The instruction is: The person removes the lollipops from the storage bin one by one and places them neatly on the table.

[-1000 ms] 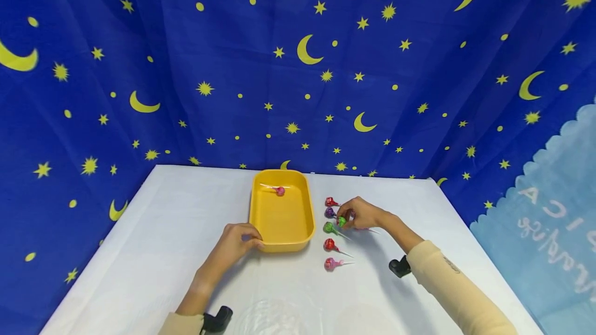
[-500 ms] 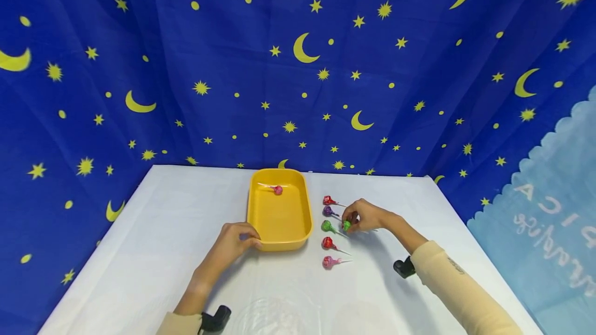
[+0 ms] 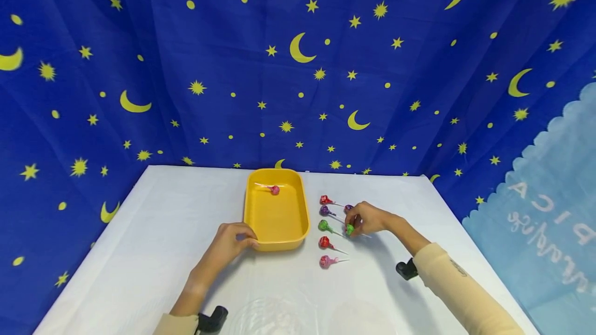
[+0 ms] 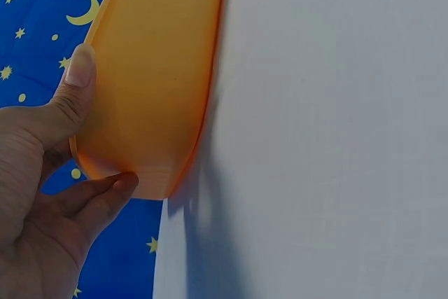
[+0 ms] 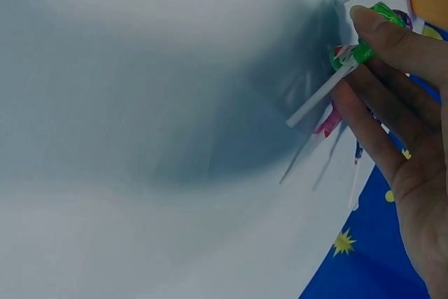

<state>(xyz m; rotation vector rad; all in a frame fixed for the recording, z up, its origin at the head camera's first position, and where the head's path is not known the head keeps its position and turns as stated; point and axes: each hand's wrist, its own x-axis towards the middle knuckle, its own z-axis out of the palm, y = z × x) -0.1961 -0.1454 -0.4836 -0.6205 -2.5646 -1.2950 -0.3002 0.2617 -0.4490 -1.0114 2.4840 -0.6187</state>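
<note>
My right hand (image 3: 368, 217) pinches a green-wrapped lollipop (image 3: 349, 229) between thumb and fingers, low over the white table and right of a column of lollipops. In the right wrist view its white stick (image 5: 318, 96) slants away from the fingers. At the near left corner of a yellow tray (image 3: 279, 246), my left hand (image 3: 228, 242) grips the rim; the left wrist view puts its thumb (image 4: 80, 68) at the edge and fingertips against the outer wall. Inside the tray, toward the back, lies a pink lollipop (image 3: 275, 190).
The column holds a red lollipop (image 3: 324, 199), a purple one (image 3: 324, 210), a green one (image 3: 323, 225), another red one (image 3: 324, 242) and a pink one (image 3: 325, 261). A second purple lollipop (image 3: 347, 208) shows behind my right hand. A blue starry curtain (image 3: 279, 66) hangs behind the table.
My right hand has moved a little to the right and nearer with the green lollipop, away from the column. The second purple lollipop's head now shows. My left hand stays at the tray.
</note>
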